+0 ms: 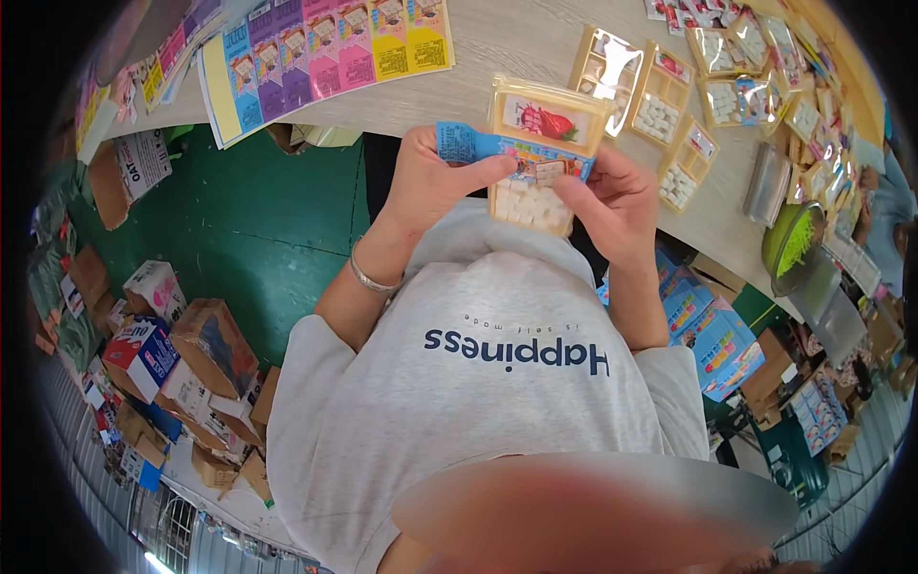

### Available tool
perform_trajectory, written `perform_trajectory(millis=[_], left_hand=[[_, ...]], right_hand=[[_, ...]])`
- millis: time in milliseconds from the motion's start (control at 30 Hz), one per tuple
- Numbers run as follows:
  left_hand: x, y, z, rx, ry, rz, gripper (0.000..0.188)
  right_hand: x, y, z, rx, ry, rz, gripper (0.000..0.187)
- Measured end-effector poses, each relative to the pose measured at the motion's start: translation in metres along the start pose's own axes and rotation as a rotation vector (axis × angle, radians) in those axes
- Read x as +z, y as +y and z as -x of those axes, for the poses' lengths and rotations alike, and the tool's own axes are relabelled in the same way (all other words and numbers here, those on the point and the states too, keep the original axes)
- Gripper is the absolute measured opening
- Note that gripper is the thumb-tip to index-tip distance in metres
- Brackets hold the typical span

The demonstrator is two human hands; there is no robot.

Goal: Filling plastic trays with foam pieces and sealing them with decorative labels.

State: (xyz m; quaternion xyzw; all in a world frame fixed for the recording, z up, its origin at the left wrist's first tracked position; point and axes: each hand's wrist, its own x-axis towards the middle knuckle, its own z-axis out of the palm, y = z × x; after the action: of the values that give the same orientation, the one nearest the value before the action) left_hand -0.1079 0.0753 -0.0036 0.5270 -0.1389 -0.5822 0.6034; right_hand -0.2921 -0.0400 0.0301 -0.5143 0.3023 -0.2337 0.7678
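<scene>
Between my two hands is a clear-lidded plastic box (pixel 533 209), with a strawberry picture in its upper part and white pieces in its lower part. A blue printed sticker label (pixel 466 143) lies across its middle, and its left end sticks out past the box edge. My left hand (pixel 426 182) pinches the label and the box's left side, thumb on the label. On the right side, my right hand (pixel 617 201) grips the box, thumb pressing near the label's right part. The fingers behind the box are hidden.
Sheets of coloured labels (pixel 335 57) lie at the table's far left. Similar boxes (pixel 658 105) rest on the table just right of my hands, with more piled at the far right. A green bowl (pixel 794 244) stands at the right edge. Cardboard boxes (pixel 212 344) crowd the floor at left.
</scene>
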Motion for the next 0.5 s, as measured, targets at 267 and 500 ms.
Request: perform_trajectory(millis=[267, 500], left_hand=[[0.013, 0.011, 0.022, 1.060, 0.198, -0.736, 0.040], [0.015, 0.003, 0.013, 1.091, 0.036, -0.671, 0.024]], right_hand=[[-0.017, -0.005, 0.012, -0.482, 0.026, 0.598, 0.021], [-0.016, 0.000, -0.002, -0.789, -0.124, 0.593, 0.023]])
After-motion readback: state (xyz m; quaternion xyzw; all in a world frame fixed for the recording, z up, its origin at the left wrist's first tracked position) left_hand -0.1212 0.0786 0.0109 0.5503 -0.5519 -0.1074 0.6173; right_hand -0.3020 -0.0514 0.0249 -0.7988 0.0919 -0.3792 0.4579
